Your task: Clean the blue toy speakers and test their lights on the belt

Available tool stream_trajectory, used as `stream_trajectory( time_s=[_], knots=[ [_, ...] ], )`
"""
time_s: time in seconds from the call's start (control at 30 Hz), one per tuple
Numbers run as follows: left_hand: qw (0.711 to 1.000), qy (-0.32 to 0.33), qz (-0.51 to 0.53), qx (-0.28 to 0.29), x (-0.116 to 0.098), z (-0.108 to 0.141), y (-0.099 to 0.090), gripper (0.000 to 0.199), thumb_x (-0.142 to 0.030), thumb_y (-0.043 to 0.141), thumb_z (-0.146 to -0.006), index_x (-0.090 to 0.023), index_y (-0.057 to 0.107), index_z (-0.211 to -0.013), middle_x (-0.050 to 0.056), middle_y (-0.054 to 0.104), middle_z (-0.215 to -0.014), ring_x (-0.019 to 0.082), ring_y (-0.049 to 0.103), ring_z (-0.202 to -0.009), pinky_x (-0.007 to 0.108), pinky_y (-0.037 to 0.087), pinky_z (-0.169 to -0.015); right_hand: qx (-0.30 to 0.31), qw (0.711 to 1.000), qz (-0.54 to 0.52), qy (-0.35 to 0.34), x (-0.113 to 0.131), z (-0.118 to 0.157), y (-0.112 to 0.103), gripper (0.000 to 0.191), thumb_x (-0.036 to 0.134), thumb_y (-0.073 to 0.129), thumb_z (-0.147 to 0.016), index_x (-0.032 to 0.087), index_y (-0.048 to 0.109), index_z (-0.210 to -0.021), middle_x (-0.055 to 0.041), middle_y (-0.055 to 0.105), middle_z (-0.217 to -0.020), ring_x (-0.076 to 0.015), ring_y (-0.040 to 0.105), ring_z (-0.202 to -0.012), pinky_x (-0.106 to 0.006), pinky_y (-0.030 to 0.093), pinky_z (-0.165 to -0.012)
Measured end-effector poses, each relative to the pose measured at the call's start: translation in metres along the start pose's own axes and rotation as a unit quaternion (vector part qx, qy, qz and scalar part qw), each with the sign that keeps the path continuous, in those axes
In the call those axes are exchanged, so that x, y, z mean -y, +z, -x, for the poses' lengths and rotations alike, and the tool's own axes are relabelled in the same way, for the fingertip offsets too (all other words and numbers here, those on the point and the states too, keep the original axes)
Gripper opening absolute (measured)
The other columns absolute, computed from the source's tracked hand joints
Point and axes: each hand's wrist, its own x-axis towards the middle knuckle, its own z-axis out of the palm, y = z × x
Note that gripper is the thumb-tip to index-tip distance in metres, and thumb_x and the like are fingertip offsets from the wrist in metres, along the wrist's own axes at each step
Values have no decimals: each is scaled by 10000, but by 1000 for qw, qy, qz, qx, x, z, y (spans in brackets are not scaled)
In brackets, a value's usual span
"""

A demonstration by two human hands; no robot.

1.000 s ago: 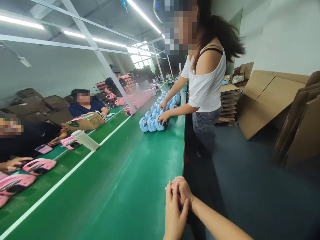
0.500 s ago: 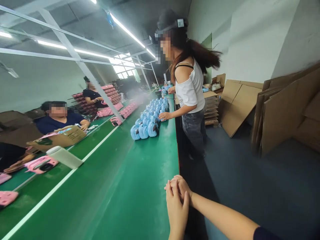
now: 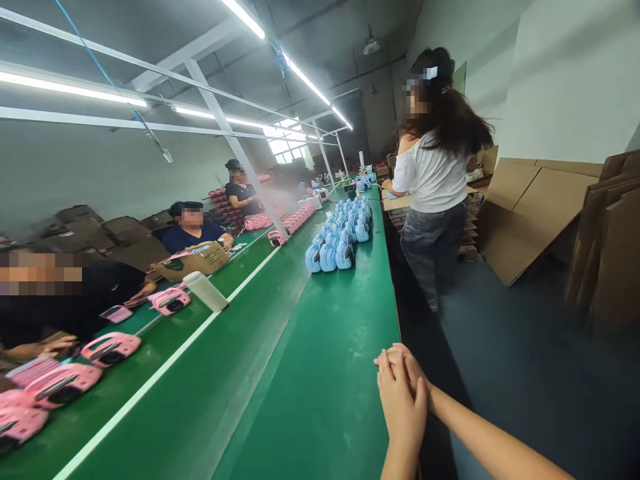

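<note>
**Hands clasped at belt edge, nothing held**

Left hand (image 3: 400,407) and right hand (image 3: 413,370) folded together, fingers closed over each other, both empty, right at the near edge of a green conveyor belt (image 3: 320,373); can't tell if they touch it. Blue plastic units (image 3: 335,250) sit in tight rows on the belt, well ahead of the hands and slightly left, untouched. Pink plastic units (image 3: 113,350) lie further left along the belt's far side, near a seated worker (image 3: 193,227). White roll (image 3: 205,291) lies between those and the hands' line of view. Person in white top (image 3: 433,177) stands ahead and right of the hands, beside the belt. Cardboard sheets (image 3: 530,213) lean further right.
</note>
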Motion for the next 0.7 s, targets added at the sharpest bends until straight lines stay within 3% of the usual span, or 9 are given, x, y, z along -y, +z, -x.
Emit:
stream_trajectory(
  time_s=[0.23,0.37,0.47,0.6,0.7],
  knots=[
    [999,-26,40,9,-5,1,-6,622,-184,544,-763,-145,451,-1377,179,329,-1501,320,326,-1373,460,294,-1115,15,1000,5,-8,-5,5,4,506,443,469,-692,613,526,-1164,102,700,-981,-338,653,-956,-540,405,-989],
    [998,-31,56,14,-5,3,-7,631,-177,538,-765,-143,439,-1387,175,316,-1509,320,302,-1385,462,269,-1126,23,1000,10,-9,-6,4,2,496,445,505,-679,693,481,-1107,149,690,-990,-328,656,-949,-565,379,-990],
    [997,-31,67,20,-6,2,-7,622,-186,518,-785,-107,424,-1395,193,287,-1517,325,285,-1392,457,253,-1133,27,999,20,-7,-6,1,1,456,449,472,-699,679,505,-1092,135,701,-920,-314,670,-897,-568,407,-949],
    [993,-44,104,22,-3,1,-6,613,-238,477,-833,-102,374,-1422,172,253,-1536,291,226,-1419,431,210,-1151,39,999,35,-8,-4,-3,1,385,433,430,-745,539,626,-1058,70,709,-840,-282,678,-817,-534,460,-893],
    [984,-65,166,31,6,-1,-6,620,-306,430,-877,-94,308,-1447,148,208,-1556,237,170,-1437,374,207,-1155,44,998,45,-6,-10,-19,-8,340,352,468,-755,353,697,-1007,-10,701,-1003,-259,654,-935,-472,470,-907]
  ],
)
